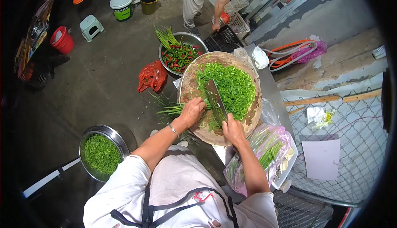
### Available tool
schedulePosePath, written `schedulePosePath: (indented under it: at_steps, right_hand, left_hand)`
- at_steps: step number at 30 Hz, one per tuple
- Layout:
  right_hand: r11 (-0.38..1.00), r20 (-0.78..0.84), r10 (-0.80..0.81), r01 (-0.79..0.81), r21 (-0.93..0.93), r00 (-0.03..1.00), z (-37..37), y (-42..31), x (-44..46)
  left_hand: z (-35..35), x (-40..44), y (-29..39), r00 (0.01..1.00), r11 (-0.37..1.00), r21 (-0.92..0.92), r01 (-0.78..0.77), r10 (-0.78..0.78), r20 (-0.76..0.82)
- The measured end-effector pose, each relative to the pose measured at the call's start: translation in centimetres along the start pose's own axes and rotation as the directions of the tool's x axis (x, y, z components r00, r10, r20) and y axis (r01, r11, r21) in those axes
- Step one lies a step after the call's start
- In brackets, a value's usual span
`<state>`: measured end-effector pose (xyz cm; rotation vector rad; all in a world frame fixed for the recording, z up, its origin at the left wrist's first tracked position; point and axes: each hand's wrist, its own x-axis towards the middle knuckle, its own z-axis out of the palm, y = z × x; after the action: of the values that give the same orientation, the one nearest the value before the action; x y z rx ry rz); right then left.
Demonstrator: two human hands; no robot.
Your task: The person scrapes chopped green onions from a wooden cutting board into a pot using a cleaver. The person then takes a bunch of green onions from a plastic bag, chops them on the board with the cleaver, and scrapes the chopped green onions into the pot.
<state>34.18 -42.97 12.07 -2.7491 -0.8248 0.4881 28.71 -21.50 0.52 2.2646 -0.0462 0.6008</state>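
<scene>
My right hand is wrapped round the handle of a cleaver, whose broad blade stands on a round wooden chopping board. My left hand has its fingers curled over a bunch of green onions at the board's left side, close to the blade. The long ends of the bunch stick out past the board's edge. To the right of the blade lies a large heap of chopped green onions. A few cut bits are scattered near the blade's lower end.
Beyond the board is a metal bowl of red and green chillies, beside a red plastic bag. A metal bowl of chopped greens stands at lower left. Bagged greens lie at right. Another person bends over a black crate.
</scene>
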Motion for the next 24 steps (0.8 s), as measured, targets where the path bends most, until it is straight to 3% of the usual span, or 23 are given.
schedulePosePath:
  at_steps: [5,6,10,14,17,22,24]
  right_hand:
    - [1.000,-0.004,0.011,-0.011,-0.005,1.000,-2.2,-3.0,-2.9]
    - [0.998,0.070,0.051,-0.053,0.020,0.996,-0.7,-2.7,-2.2]
    - [0.999,0.029,0.016,-0.017,0.051,0.999,1.5,-1.5,-1.1]
    - [0.995,0.002,0.028,-0.028,0.097,1.000,-1.0,-2.6,-3.3]
    - [1.000,0.091,0.020,-0.020,-0.005,0.996,2.2,-1.2,-2.2]
    - [0.996,0.024,-0.040,0.038,0.085,0.999,-0.8,-2.0,-2.7]
    - [0.997,0.084,-0.024,0.018,0.072,0.996,-0.4,-2.5,-2.5]
  left_hand:
    - [-2.0,-1.6,-0.8,1.000,1.000,0.029,-0.003,0.003,0.007]
    - [-1.5,-1.8,-1.1,1.000,0.999,0.048,-0.015,0.014,0.014]
    - [-1.3,-2.2,-1.4,0.999,0.995,0.089,-0.044,0.043,0.017]
    - [-1.5,-2.7,-1.0,1.000,0.999,0.038,-0.010,0.010,-0.022]
    - [-1.5,-3.2,-0.9,1.000,0.998,0.054,-0.011,0.011,-0.002]
    - [-2.0,-2.9,-1.0,1.000,0.998,0.064,-0.016,0.017,-0.011]
    - [-2.1,-2.7,-0.6,1.000,0.999,0.045,0.005,-0.004,-0.018]
